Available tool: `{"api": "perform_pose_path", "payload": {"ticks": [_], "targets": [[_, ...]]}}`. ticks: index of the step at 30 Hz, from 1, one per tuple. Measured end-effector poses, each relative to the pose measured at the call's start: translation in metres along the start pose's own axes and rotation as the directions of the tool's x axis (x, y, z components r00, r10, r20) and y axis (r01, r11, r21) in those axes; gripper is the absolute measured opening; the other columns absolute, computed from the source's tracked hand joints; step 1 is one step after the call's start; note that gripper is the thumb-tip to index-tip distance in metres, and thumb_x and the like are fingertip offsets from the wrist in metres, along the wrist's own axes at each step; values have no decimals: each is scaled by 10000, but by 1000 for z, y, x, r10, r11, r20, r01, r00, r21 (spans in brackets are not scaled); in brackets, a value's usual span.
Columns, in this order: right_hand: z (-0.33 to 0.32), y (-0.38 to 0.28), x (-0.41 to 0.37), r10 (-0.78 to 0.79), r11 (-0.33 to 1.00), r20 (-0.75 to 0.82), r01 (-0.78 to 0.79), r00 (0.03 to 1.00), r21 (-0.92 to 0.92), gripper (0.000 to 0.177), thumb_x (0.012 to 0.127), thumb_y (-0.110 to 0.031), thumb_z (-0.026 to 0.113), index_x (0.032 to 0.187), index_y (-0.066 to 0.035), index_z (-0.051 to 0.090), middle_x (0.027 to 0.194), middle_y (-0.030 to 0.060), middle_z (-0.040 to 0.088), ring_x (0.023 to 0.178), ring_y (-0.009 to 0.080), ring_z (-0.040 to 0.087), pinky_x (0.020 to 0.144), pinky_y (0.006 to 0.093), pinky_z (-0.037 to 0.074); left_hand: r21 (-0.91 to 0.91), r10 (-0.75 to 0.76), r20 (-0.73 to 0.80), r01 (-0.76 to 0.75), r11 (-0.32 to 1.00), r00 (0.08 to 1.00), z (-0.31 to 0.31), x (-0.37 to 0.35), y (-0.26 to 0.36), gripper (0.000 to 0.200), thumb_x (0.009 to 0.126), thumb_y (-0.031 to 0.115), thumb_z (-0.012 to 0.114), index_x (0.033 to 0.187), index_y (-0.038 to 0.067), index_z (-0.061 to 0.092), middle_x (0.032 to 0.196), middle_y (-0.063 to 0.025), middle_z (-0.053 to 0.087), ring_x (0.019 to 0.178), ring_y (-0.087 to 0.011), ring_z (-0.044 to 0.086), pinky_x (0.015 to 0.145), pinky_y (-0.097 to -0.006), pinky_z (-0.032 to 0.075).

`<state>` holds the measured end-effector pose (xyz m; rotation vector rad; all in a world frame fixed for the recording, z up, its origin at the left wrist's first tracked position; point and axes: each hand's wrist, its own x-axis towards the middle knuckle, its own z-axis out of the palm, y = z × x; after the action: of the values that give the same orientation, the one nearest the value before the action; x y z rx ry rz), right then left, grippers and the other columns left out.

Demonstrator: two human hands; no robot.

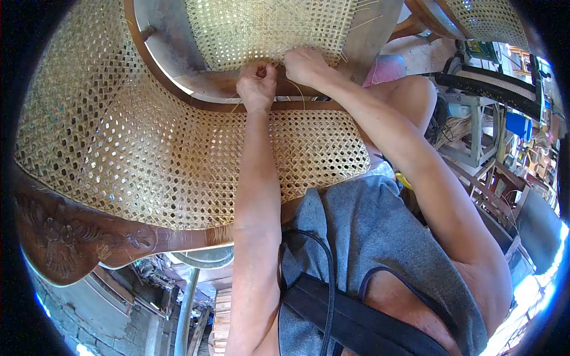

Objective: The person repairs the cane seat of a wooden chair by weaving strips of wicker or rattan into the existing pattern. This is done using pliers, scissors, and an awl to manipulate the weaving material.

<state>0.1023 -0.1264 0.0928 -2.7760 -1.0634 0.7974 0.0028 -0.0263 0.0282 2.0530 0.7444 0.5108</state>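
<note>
Head view: you are, I judge, lacing a cane strand (303, 98) at the seat frame's (208, 89) near rail. Your left hand (256, 86) is pinching the strand, and your right hand (306, 65) is pressing its fingers together at the woven panel's (267, 29) edge. The next move probably calls for a taut, steady pull.

Bright daylight, glare at the lower right edge, strong fisheye distortion, black corners.
</note>
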Motion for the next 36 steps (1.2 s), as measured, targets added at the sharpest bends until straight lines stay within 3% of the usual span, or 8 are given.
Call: {"api": "perform_pose_path", "payload": {"ticks": [4,17,20,22,26,29,31,36], "targets": [[-7,0,-2,0,1000,43,0,999,-8,200,773,-68,576,902,45,681,985,238,674,955,369,663,820,443,540,12,95,1,-95,995,995,1,3,-8,160,816,193,708,844,35,707,826,-140,669,756,-307,641,703,-378,508],[-18,1,12,1,999,191,5,982,-31,238,772,-87,546,891,55,695,919,279,673,911,381,678,800,448,537,-123,42,139,-25,992,989,21,4,-21,140,850,201,694,881,69,727,854,-111,695,775,-234,673,720,-322,519],[-15,-1,9,131,985,297,-159,946,72,244,804,-90,522,898,56,694,935,274,674,929,380,673,811,450,534,-56,-17,151,25,998,988,19,3,-16,144,839,212,706,889,78,723,851,-99,703,794,-223,688,707,-327,529],[1,5,5,23,999,-65,-25,998,-32,258,848,-106,497,912,50,693,955,268,674,947,382,666,825,453,530,-22,27,138,-24,999,990,15,3,-11,147,826,208,712,893,77,719,844,-101,700,784,-236,682,718,-341,524],[1,21,-1,0,997,-3,0,1000,-78,288,897,-154,477,964,28,689,996,262,667,963,380,659,845,461,525,137,225,31,-227,964,974,13,4,-4,151,788,190,716,865,61,698,821,-114,686,757,-286,653,766,-398,494],[-16,48,-19,-11,995,42,16,999,-100,295,906,-185,475,993,8,681,991,262,663,954,385,661,848,473,526,61,204,16,-204,977,979,24,-1,-4,145,776,184,699,850,60,678,821,-113,674,771,-307,627,797,-424,462],[-19,78,-24,-184,965,-23,176,983,-196,330,953,-230,433,857,-7,656,872,270,653,840,438,643,754,502,520,129,187,9,-186,974,982,32,-5,-2,113,776,156,675,837,63,657,828,-113,662,792,-301,615,807,-419,455],[-80,115,-51,-76,949,-96,42,992,-313,287,954,-216,436,937,-16,641,881,265,653,823,416,652,721,503,533,277,222,14,-218,936,975,36,-7,1,90,783,135,641,830,61,622,826,-118,639,809,-304,597,817,-409,443]]}}
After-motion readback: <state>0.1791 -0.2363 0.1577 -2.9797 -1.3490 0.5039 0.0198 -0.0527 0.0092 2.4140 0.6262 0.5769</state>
